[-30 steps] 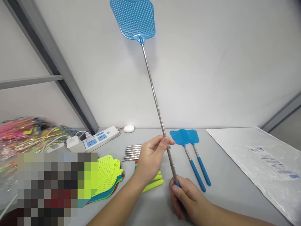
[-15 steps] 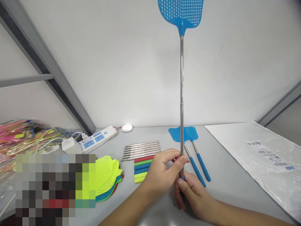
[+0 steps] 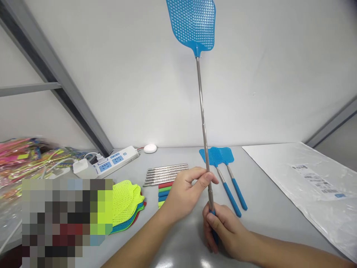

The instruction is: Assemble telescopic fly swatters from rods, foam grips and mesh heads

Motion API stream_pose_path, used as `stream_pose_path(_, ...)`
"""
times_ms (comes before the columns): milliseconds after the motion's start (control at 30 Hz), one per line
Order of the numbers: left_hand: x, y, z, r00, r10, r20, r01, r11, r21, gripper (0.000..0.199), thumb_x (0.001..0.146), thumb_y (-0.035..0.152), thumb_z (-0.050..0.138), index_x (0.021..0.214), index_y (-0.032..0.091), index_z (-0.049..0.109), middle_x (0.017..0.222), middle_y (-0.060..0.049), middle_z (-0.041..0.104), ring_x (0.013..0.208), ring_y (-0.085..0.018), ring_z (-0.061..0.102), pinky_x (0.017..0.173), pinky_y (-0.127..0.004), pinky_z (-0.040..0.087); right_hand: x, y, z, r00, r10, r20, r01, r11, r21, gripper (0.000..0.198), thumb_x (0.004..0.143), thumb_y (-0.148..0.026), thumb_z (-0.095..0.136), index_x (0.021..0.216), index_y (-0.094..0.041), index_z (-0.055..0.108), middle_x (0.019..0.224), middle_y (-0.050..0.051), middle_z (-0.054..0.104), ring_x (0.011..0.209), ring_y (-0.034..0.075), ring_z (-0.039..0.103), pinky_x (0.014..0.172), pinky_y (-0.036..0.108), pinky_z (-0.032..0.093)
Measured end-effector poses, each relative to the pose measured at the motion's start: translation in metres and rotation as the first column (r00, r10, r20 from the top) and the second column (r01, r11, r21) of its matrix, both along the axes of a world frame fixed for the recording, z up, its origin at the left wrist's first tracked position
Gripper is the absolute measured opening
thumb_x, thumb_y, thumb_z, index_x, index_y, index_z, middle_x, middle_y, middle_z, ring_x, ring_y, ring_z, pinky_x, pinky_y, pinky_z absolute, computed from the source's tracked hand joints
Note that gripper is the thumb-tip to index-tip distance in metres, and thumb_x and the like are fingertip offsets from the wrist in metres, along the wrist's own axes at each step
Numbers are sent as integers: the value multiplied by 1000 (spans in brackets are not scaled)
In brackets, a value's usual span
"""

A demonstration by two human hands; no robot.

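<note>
A blue fly swatter (image 3: 195, 28) stands almost upright before me, its metal telescopic rod extended and its head tilted left. My right hand (image 3: 227, 230) is wrapped round the blue grip at the bottom. Higher up, my left hand (image 3: 186, 190) pinches the rod between thumb and fingers. Behind my hands, two shorter blue fly swatters (image 3: 230, 188) lie on the grey table, heads overlapping. Several metal rods (image 3: 167, 173) lie side by side left of them. Red, green, blue and yellow grips (image 3: 164, 193) are partly hidden by my left hand.
Perforated swatter heads (image 3: 125, 201) in yellow, blue, green and red are stacked at the left, next to a pixelated area. Further back are a power strip (image 3: 115, 162), a white oval object (image 3: 150, 148) and plastic-wrapped goods (image 3: 30, 163). A white plastic mailer (image 3: 292, 178) covers the right side.
The swatter's head has swung left and come lower in view, so the rod now leans left. My left hand sits slightly higher and further left, wider apart from my right hand.
</note>
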State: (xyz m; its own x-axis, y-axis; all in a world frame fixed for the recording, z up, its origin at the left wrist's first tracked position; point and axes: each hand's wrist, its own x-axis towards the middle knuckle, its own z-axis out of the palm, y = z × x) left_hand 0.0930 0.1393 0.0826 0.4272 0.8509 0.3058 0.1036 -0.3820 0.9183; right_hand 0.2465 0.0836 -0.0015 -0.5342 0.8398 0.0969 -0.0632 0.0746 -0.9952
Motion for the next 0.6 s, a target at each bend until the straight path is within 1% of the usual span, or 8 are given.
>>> stream_pose_path(100,3,-1,-4,999,-37,-28,37,999,19,32,98,36,46,87,21,72,85,0,70,85,-15,63,77,-23,45,0,0,3,997,-81,-14,81,996,24,33,100,-50,34,82,-23,42,44,-7,47,41,11,45,49,24,44)
stream_pose_path(167,4,-2,-7,998,-46,-52,47,998,28,31,98,35,46,88,21,72,85,0,69,85,-14,63,77,-23,44,0,1,4,994,-108,-25,109,994,30,34,99,-51,34,81,-23,41,43,-7,46,41,12,45,48,24,44)
stream_pose_path(300,5,-2,-10,996,-52,-74,54,998,36,31,98,35,45,88,20,71,85,-1,70,85,-14,64,78,-23,44,-1,4,5,994,-106,-26,107,994,34,35,99,-51,34,79,-23,41,43,-7,46,40,11,45,47,24,43)
stream_pose_path(433,6,-4,-11,995,-26,-97,27,1000,12,32,99,37,43,92,21,70,87,0,71,85,-15,64,79,-24,45,-1,5,6,995,-92,-28,92,996,4,36,99,-52,34,79,-23,42,43,-6,47,42,12,47,49,24,44)
stream_pose_path(500,6,-5,-10,997,-15,-71,15,1000,-3,33,100,37,41,97,22,70,93,-1,72,90,-16,64,83,-25,45,-2,5,6,994,-88,-59,88,996,-17,36,99,-51,34,80,-22,42,44,-6,47,42,11,46,48,24,44)
stream_pose_path(600,4,-4,-5,1000,23,17,-22,999,-31,36,101,38,38,103,23,70,103,-2,71,96,-17,63,87,-26,46,-2,4,4,992,-93,-82,90,995,-37,34,100,-50,35,81,-22,43,46,-8,46,40,9,42,46,22,41)
